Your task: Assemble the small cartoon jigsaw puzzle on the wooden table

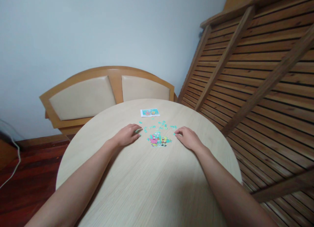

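Observation:
A partly joined jigsaw puzzle (159, 141) lies flat on the round table, showing a pink starfish and a yellow sponge character against teal. Left of it, my left hand (127, 134) rests on the tabletop with thumb and fingers apart; a bit of teal shows in the gap between them. My right hand (188, 137) is on the other side, its thumb and forefinger pinched at a small teal puzzle piece (174, 134). Several loose teal pieces (162, 123) are scattered just beyond the joined part. Behind them is a picture card (150, 112) with the same characters.
The pale wooden table (147, 187) fills the middle of the view. A headboard with cream panels (83, 97) stands behind it against the wall. On the right leans a large slatted wooden frame (245, 73). A white cable (18, 155) hangs at the left.

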{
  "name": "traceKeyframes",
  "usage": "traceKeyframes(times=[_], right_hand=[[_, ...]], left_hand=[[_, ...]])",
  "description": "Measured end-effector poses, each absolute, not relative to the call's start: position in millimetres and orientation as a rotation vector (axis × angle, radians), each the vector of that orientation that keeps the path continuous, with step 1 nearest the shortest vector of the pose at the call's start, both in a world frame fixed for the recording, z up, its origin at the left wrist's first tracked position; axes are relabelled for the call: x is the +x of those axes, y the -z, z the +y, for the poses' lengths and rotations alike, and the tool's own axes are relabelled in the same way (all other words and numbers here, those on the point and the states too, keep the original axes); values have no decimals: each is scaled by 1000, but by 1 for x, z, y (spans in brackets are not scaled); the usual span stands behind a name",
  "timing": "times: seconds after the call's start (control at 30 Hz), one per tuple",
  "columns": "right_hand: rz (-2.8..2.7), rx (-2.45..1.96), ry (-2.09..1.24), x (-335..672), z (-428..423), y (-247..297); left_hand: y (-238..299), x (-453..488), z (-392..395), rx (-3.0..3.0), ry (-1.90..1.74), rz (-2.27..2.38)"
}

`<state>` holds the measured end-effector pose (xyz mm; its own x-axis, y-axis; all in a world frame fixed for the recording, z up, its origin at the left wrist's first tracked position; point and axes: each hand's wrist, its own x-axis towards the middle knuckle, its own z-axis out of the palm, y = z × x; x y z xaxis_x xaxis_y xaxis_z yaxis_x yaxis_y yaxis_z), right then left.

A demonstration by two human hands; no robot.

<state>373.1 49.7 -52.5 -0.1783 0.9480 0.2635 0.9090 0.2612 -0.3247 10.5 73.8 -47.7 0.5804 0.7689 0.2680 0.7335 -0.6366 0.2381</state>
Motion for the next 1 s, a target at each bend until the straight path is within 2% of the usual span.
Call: traceKeyframes(times=[0.17,0.33,0.63,0.8,1.0], right_hand=[[-2112,-1682,-128,372,51,55],[-2132,-1614,-139,369,52,56],[-2329,-1092,-309,340,37,53],[-2415,-1031,-399,329,30,53],[-2455,-979,-492,329,25,45]], left_hand=[[39,-13,78,2487,-524,1456],[37,-19,77,2381,-553,1273],[33,-11,78,2517,-479,1107],[41,-17,83,2496,-615,1242],[48,-9,82,2575,-634,1179]])
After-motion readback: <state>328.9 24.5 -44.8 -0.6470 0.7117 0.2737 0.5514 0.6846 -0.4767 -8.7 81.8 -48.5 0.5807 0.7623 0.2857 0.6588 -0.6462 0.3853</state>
